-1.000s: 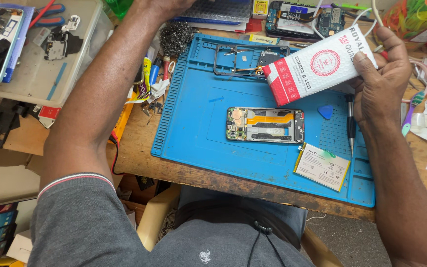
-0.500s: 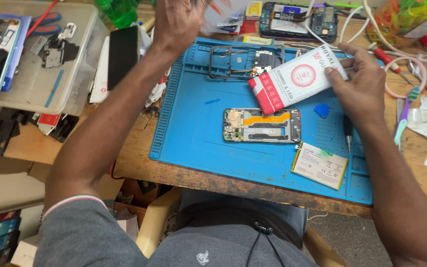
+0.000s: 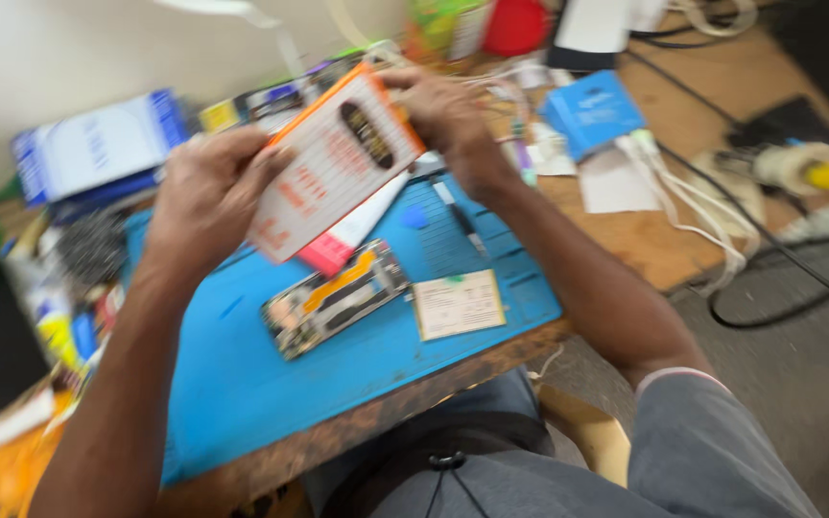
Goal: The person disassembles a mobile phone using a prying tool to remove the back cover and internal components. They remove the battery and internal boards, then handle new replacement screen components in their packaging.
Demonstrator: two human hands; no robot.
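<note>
Hands are seen gripping a flat orange-and-white package (image 3: 333, 163) above the blue work mat (image 3: 232, 384): the left hand (image 3: 208, 197) is closed on its lower end, the right hand (image 3: 448, 115) on its upper corner. An opened phone (image 3: 333, 297) and a pale card (image 3: 458, 304) are laid on the mat, on a cluttered wooden counter (image 3: 664, 225).

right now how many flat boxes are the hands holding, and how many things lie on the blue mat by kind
Flat boxes held between left hand and right hand: 2, an orange-and-white flat box in front of a white-and-pink flat box
Opened phone on blue rubber mat: 1
Pale rectangular card: 1
Total: 4
</note>
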